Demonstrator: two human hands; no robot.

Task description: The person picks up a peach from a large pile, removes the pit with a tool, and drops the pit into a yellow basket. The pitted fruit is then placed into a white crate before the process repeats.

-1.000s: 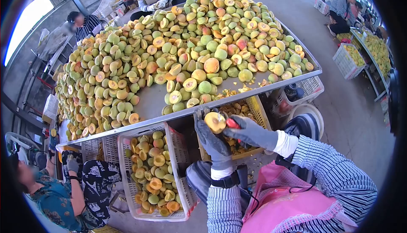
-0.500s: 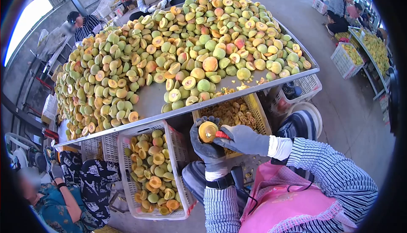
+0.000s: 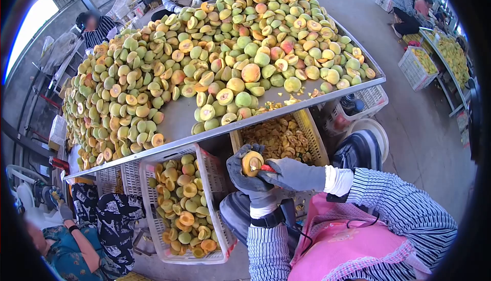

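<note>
My left hand (image 3: 239,176), in a dark grey glove, is closed around a peach half (image 3: 252,163) with its cut face turned up. A darker ring shows around the middle of that face. In my gloved right hand (image 3: 296,174) is a small red-handled pitting tool (image 3: 266,168). Its tip meets the near right part of the peach half, and the fingers cover much of the handle. Both hands are over my lap, just in front of a yellow crate (image 3: 313,137) holding brownish pits and scraps.
Halved and whole peaches (image 3: 220,61) are heaped on a metal-edged table (image 3: 179,127). A white crate of peach halves (image 3: 147,204) stands at left, beside a seated co-worker (image 3: 76,245). A white bucket (image 3: 381,132) and another crate (image 3: 376,103) are at right. More people work farther back.
The peach half has turned in my left hand, so its pit ring now shows. The red tool has shifted against the fruit. My view has moved slightly.
</note>
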